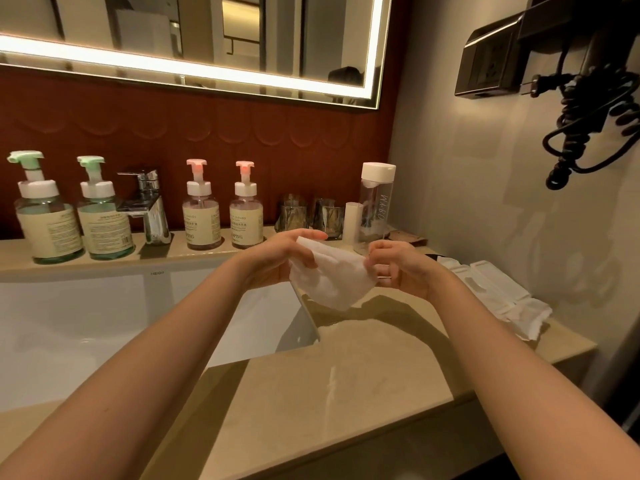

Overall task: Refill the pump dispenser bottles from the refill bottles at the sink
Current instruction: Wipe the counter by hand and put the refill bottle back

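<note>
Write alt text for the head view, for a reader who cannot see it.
The left hand and right hand hold a white tissue between them over the beige counter, beside the white sink. On the ledge behind stand two green-pump bottles, a faucet, two pink-pump bottles, two glasses and a clear white-capped bottle.

We had bare counter [346, 393] open before us and the sink basin [104, 323] free at left. On the back ledge, pump bottles [202, 220] flanked the faucet [152, 209] closely, leaving only narrow gaps; glasses [292, 213], a tall capped bottle [375, 202] and white packets [495, 292] crowded the right side.
</note>
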`<state>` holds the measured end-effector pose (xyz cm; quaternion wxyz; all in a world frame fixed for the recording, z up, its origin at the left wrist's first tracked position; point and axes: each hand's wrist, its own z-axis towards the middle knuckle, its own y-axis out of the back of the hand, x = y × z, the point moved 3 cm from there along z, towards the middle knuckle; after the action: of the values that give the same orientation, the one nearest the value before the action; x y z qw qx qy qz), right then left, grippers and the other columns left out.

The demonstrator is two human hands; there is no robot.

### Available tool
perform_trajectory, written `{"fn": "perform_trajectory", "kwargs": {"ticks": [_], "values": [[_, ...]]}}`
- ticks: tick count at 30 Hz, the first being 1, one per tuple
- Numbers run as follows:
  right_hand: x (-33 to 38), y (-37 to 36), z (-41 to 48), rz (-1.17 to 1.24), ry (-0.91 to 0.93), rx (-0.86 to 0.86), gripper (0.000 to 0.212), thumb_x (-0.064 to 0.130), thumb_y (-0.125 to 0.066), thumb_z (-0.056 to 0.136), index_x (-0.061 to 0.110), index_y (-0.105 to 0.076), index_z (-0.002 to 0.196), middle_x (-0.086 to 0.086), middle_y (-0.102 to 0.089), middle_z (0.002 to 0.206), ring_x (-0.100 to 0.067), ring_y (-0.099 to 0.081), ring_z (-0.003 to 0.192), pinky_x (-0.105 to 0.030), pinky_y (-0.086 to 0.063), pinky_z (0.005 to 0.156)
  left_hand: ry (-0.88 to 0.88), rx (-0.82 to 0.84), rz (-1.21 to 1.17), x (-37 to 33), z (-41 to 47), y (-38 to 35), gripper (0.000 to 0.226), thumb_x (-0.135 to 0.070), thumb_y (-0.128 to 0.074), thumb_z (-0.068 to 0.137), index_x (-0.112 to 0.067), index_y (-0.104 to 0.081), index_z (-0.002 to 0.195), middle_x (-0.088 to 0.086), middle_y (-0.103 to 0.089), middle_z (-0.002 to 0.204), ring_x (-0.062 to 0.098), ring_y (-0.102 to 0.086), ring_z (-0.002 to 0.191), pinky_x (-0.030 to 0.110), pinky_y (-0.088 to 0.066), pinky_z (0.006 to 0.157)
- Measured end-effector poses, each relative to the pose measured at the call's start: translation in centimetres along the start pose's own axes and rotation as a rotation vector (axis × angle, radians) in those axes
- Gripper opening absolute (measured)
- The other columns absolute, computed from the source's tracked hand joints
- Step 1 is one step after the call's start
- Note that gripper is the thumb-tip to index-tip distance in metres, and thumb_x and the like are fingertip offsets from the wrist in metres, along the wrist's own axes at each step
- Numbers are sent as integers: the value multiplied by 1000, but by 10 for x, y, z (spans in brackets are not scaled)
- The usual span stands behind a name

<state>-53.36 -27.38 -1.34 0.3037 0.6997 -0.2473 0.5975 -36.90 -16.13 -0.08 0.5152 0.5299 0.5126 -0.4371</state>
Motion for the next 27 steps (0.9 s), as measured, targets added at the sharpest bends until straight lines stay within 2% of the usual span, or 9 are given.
{"fn": "perform_trajectory", "kwargs": {"ticks": [3,6,8,11,14,17,21,23,27], "values": [[-8,9,6,-30,-37,-144,17,-2,-65,80,14,-59,85,-8,-59,95,-24,-59,92,-28,-50,62,75,-57,67,15,9,1,39,-1,-58,84,-26,-56,114,6,-46,118,29,-51,106,34,-52,79],[-12,12,14,-103,-64,-216,18,1,-67,80,15,-61,89,-7,-60,100,-23,-59,95,-27,-51,62,83,-135,97,26,18,1,25,-12,-54,91,-24,-56,113,5,-51,115,20,-54,92,26,-48,68],[-13,10,19,-204,-46,-245,17,1,-67,81,15,-60,88,-6,-59,97,-19,-57,88,-25,-48,61,83,-197,131,30,24,3,21,-11,-51,92,-21,-57,110,5,-52,111,17,-52,85,25,-46,67],[-13,6,30,-284,31,-332,20,-2,-63,83,18,-59,83,-5,-59,97,-19,-55,91,-24,-45,65,34,-285,367,35,35,5,21,-7,-53,90,-18,-57,108,7,-56,113,13,-53,83,22,-46,64],[-18,2,37,-333,102,-411,22,-3,-61,84,18,-59,89,-3,-58,104,-19,-54,97,-25,-44,71,-58,-381,575,40,41,4,32,-9,-59,87,-17,-54,118,8,-53,124,20,-56,102,31,-50,81],[-18,1,38,-416,169,-469,21,-1,-57,86,19,-62,90,-4,-59,107,-18,-55,97,-24,-47,68,-129,-447,883,39,45,4,38,-13,-62,86,-19,-52,122,6,-48,132,22,-48,117,36,-44,97],[-19,-15,35,-682,84,-206,19,6,-55,90,14,-67,102,-1,-60,101,-14,-54,94,-25,-49,78,-145,-247,1032,41,51,-13,32,-15,-55,91,-18,-55,123,4,-53,131,19,-50,117,29,-42,95],[-22,-26,35,-859,15,-51,26,10,-55,90,14,-64,114,-1,-61,108,-15,-54,98,-26,-47,83,-106,-152,1107,46,55,-22,36,-18,-50,94,-18,-51,130,5,-55,130,20,-52,116,31,-42,96],[-23,-37,41,-1030,-89,66,36,20,-50,93,16,-55,128,-5,-59,119,-21,-53,105,-32,-44,90,-30,-108,1379,52,63,-25,42,-21,-37,99,-25,-37,142,7,-60,123,25,-54,111,40,-34,101]]}}
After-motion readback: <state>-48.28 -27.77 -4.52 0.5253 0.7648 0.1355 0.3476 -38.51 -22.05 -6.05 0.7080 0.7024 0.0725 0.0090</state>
